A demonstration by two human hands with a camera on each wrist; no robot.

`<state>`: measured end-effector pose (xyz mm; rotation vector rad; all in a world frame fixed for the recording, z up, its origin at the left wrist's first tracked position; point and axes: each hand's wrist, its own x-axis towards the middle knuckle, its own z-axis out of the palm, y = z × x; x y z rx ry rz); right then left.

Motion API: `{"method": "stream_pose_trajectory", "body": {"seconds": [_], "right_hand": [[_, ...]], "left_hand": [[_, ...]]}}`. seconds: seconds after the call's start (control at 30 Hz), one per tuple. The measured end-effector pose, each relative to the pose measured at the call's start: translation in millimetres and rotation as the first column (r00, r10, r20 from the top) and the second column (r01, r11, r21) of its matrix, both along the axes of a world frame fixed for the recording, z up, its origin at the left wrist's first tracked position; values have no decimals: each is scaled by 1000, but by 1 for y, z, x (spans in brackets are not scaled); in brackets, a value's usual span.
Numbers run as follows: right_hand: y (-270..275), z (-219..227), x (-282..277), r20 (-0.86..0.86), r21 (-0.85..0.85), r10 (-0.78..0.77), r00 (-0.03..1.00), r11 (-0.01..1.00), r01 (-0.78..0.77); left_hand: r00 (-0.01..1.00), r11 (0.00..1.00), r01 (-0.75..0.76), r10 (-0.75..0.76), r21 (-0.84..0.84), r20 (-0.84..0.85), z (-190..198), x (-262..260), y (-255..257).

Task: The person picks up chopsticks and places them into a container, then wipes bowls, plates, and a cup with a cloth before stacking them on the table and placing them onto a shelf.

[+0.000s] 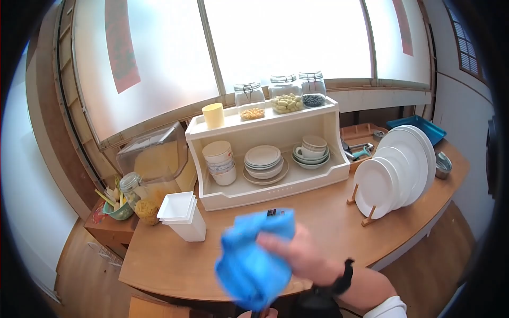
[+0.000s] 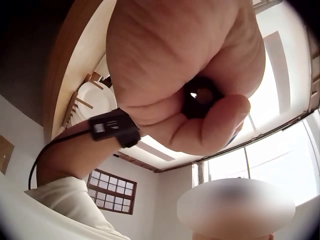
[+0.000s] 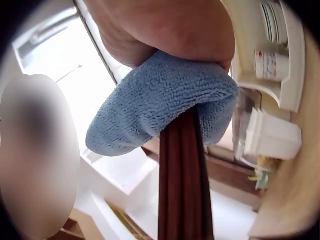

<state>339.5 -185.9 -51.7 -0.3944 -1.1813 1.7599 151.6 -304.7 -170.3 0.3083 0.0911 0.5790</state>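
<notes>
My right hand (image 1: 305, 254) grips a blue cloth (image 1: 254, 259), bunched around a bundle of dark sticks whose ends (image 1: 273, 212) poke out above it. In the right wrist view, reddish-brown sticks (image 3: 184, 180) run down out of the cloth (image 3: 160, 100), with the right hand (image 3: 170, 30) pressed round it. Mostly cut off at the head view's bottom edge, my left hand (image 1: 264, 314) is round the lower part of the sticks. Its fingers curl round a dark thing (image 2: 200, 95) in the left wrist view, where the hand (image 2: 175, 60) hides most of it.
Behind the hands, a white shelf (image 1: 275, 196) holds bowls, cups and jars. White containers (image 1: 188, 225) stand to the left on the wooden table (image 1: 328, 233), near a pasta jar (image 1: 146, 209). Plates (image 1: 374, 188) stand in a rack on the right, before a blue tray (image 1: 432, 130).
</notes>
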Motion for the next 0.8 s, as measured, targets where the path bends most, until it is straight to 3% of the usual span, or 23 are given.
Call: {"method": "stream_pose_trajectory", "body": {"seconds": [0.03,0.1,0.13,0.17,0.23,0.3,0.37,0.43,0.47,0.5,0.57,0.63,0.67,0.8], "right_hand": [[12,2,3,-153,-49,47,987,997,-55],[-13,-14,-8,-9,-116,-106,994,988,105],[-38,-26,-17,178,90,-116,977,991,102],[-58,-37,-31,178,-86,111,978,992,-97],[-55,-31,-19,132,10,183,974,983,-186],[-28,-14,-11,34,63,4,999,998,-6],[3,-9,1,-172,-107,11,985,994,-29],[-12,-23,-7,-76,-172,-85,994,983,71],[-31,-35,-17,-3,-47,-63,998,997,63],[-50,-39,-21,280,169,-85,956,985,38],[-53,-48,-22,129,86,188,974,976,-200],[-41,-45,-20,111,-46,146,983,989,-141],[-35,-36,-16,183,-74,126,975,991,-115],[-37,-40,-19,181,41,-22,983,999,15]], "left_hand": [[1000,1000,-9,9,6,-21,17,9,0],[999,999,-5,8,49,-44,15,9,0],[1000,999,20,-20,35,-3,9,8,0],[998,999,43,-43,22,37,1,5,0],[989,996,90,-90,1,114,-15,-1,2],[969,987,156,-146,-35,198,-24,-3,-4],[996,998,53,-52,20,-71,14,5,-4],[993,995,37,-26,91,-117,19,7,3],[989,990,18,3,137,-151,16,9,6],[983,984,-5,38,178,-182,12,10,8],[962,968,-57,119,245,-245,2,12,5],[928,950,-87,187,301,-323,-7,10,-2],[908,935,-93,220,341,-356,-11,10,-2],[820,833,-99,378,544,-430,-22,17,21]]}}
